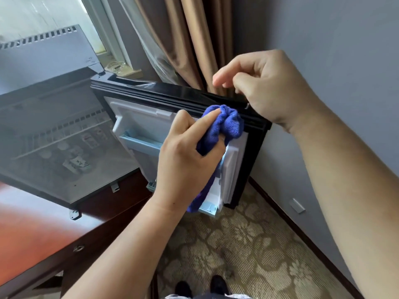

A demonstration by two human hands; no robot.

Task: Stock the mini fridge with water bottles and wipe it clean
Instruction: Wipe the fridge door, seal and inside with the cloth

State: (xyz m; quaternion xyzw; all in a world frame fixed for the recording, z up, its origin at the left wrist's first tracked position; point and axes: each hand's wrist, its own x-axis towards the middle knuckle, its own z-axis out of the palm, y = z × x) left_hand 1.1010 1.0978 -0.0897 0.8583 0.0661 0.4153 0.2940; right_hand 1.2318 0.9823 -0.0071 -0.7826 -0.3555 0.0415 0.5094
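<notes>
Cloth: the blue cloth [224, 124] looks soft, light and easily bunched; best held in a wad.
Left hand [185, 160]: fingers curled round the cloth, pressing it against the open fridge door [138, 126] near its top edge.
Right hand [265, 87]: loosely curled above the door's top edge; whether it holds anything is unclear.
Writing: none readable.

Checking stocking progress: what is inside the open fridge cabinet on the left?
Inside the fridge cabinet, wire shelves and what look like round bottle caps with labels show through blur. An exact bottle count cannot be told.
</notes>
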